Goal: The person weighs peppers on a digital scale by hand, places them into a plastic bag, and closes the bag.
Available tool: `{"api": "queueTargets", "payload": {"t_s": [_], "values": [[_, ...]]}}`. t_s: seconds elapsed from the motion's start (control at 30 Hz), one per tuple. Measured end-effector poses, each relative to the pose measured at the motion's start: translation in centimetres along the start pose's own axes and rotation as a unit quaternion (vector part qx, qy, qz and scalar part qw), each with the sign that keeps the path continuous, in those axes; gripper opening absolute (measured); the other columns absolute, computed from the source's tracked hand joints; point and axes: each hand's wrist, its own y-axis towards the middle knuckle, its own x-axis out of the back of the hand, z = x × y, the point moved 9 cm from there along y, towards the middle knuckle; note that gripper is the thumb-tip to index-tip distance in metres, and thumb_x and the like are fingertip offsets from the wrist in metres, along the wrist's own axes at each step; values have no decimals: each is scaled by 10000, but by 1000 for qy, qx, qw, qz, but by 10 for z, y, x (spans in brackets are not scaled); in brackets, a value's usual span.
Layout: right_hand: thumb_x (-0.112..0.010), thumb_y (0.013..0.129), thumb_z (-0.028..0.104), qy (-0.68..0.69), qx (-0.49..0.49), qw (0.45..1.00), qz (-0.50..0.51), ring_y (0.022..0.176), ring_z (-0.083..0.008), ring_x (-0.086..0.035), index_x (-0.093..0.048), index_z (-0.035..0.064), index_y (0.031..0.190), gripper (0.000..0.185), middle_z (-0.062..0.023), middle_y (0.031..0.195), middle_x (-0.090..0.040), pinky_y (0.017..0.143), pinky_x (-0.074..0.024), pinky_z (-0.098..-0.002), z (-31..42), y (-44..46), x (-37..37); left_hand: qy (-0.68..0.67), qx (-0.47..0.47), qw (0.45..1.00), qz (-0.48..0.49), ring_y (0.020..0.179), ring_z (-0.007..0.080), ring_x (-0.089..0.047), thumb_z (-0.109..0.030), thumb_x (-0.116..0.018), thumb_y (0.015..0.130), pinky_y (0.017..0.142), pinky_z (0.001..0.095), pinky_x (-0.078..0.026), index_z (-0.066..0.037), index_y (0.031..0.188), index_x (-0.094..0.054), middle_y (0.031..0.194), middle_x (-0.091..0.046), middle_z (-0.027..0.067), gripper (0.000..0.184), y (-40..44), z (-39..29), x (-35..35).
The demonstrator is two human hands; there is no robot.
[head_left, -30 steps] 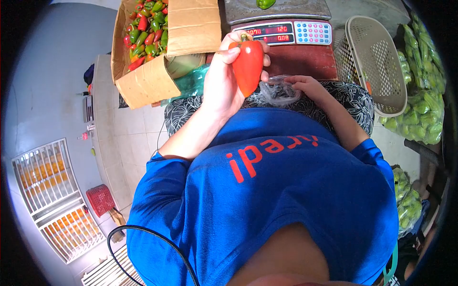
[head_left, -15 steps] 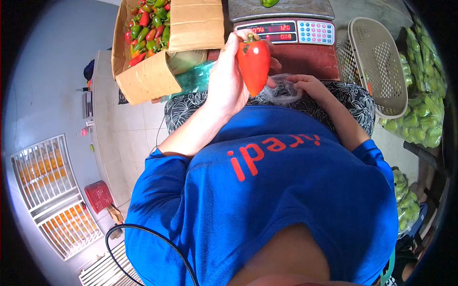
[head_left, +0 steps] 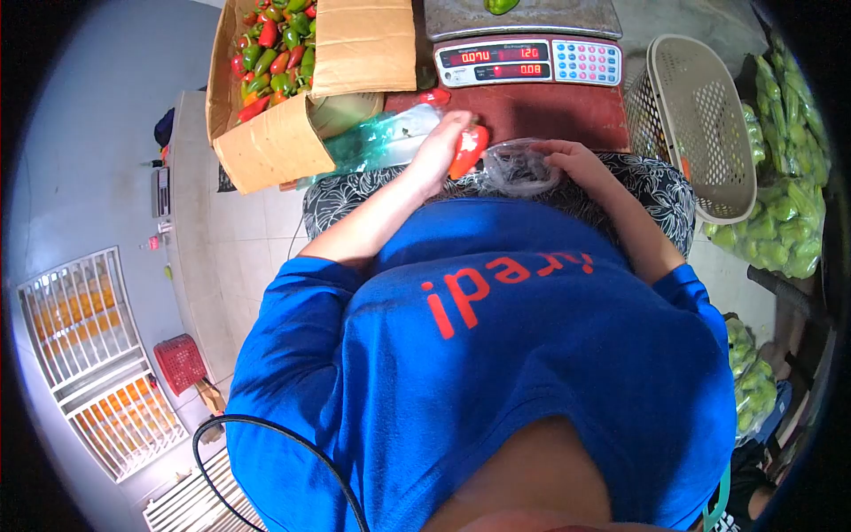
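Observation:
My left hand (head_left: 441, 149) is closed on a red bell pepper (head_left: 470, 151), held low in front of my lap. Just right of the pepper is a clear plastic bag (head_left: 523, 170) with its mouth partly spread. My right hand (head_left: 574, 160) pinches that bag by its right edge. Beyond my left hand, a second red pepper (head_left: 434, 97) lies on the dark red surface (head_left: 567, 115) by the scale (head_left: 529, 62). A green pepper (head_left: 501, 5) sits on the scale's metal pan, and the display is lit red.
At the upper left stands an open cardboard box (head_left: 363, 53) of red and green peppers, with green plastic (head_left: 355, 149) beside it. On the right are a beige perforated basket (head_left: 709, 133) and bagged green vegetables (head_left: 780, 226). A red basket (head_left: 180, 363) is at far left.
My left hand has lowered the red pepper toward the plastic bag and tilted it. The second red pepper near the scale has come into view. My right hand stays at the bag.

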Motion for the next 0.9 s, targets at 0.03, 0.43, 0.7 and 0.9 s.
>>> {"api": "queueTargets", "payload": {"t_s": [0.03,0.43,0.7,0.9], "values": [[-497,828,43,-10,-1,1000,-1,946,-110,-580,-551,-33,1220,403,-63,1106,-623,851,-447,-245,3,-1,0,-45,54,997,-37,703,178,-621,-369,-439,961,502,280,-523,-90,1123,-470,923,-596,80,324,7,20,22],[-481,839,45,39,-43,998,6,998,-135,-566,-541,-26,1239,411,-82,1135,-611,905,-428,-265,-7,1,-2,14,-166,935,-312,811,172,-566,-128,-640,783,666,324,-455,-31,1033,-508,1013,-574,78,299,82,-2,177],[-507,810,62,-14,0,1000,0,983,-156,-577,-556,-28,1224,427,-94,1107,-627,894,-431,-275,-4,3,3,536,-311,745,-248,1034,355,-512,-145,-602,769,934,404,-395,-26,1056,-585,1053,-575,179,311,52,-18,91],[-506,816,59,4,10,1000,1,966,-145,-581,-554,-31,1223,420,-88,1087,-633,872,-442,-264,3,-2,-2,721,-251,624,-168,1018,254,-509,-178,-603,723,821,416,-363,-147,1043,-627,1029,-588,58,322,52,-13,77]]}}
